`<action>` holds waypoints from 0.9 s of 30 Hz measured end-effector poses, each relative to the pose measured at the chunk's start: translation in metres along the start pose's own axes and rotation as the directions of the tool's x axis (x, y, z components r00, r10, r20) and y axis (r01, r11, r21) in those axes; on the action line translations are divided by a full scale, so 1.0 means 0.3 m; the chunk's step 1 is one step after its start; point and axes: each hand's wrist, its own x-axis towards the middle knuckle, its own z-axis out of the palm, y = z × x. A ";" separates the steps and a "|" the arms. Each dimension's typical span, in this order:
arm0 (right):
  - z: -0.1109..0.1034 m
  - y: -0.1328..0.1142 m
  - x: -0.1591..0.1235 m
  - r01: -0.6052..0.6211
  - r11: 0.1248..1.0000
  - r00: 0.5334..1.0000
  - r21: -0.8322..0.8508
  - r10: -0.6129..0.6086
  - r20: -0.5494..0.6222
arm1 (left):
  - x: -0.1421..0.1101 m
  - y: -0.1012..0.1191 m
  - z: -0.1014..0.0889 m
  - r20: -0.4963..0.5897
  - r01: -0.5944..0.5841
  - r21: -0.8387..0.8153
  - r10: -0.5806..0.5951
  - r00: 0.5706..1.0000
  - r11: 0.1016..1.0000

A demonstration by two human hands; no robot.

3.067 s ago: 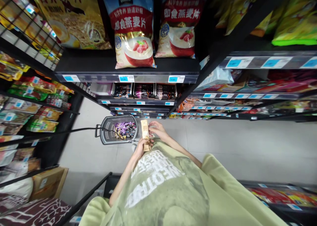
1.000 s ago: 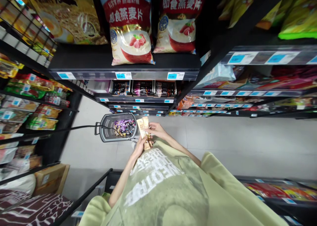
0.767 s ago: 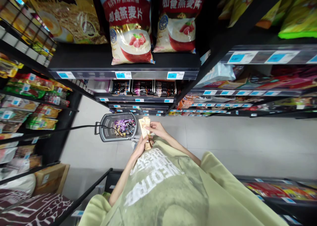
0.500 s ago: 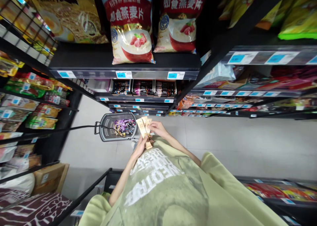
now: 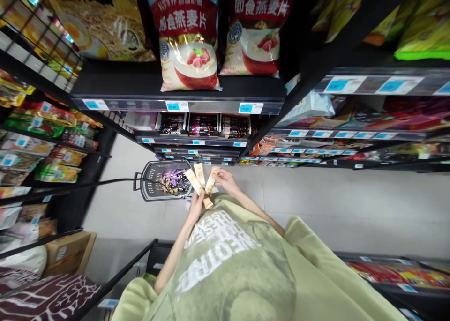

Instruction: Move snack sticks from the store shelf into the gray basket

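Three slim tan snack packets (image 5: 200, 180) are fanned out in front of my chest. My left hand (image 5: 195, 205) pinches their lower ends. My right hand (image 5: 227, 180) grips the upper end of the rightmost packet (image 5: 212, 179), drawn aside from the other two. Just beyond the packets a grey shopping basket (image 5: 151, 186) stands on the pale floor, holding purple and dark wrapped sweets (image 5: 173, 179).
Black shelves surround the aisle. Large oatmeal bags (image 5: 190, 35) stand on the top shelf ahead, dark snack boxes (image 5: 204, 125) below them. Packets fill the left shelves (image 5: 42, 138) and right shelves (image 5: 351, 124). A cardboard box (image 5: 68, 253) sits at lower left.
What looked like one stacked packet is now spread into a fan. My right hand has pulled the rightmost packet away to the right, while my left hand keeps hold of the bottom ends.
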 end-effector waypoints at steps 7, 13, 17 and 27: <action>-0.015 -0.006 0.007 -0.007 1.000 0.997 -0.009 0.007 -0.080 | -0.006 0.015 -0.007 -0.030 -0.005 0.039 0.006 1.000 0.999; -0.008 -0.012 0.005 -0.032 0.999 0.995 -0.033 0.028 -0.092 | -0.018 0.031 0.000 -0.022 0.000 0.021 0.001 1.000 1.000; -0.008 -0.015 0.009 0.000 0.999 0.993 -0.032 -0.004 -0.117 | -0.029 0.048 0.005 0.017 -0.011 0.036 0.011 1.000 0.999; -0.009 -0.015 0.012 0.001 0.998 0.993 -0.057 -0.008 -0.121 | -0.030 0.072 0.004 0.048 -0.057 0.131 0.051 0.998 0.990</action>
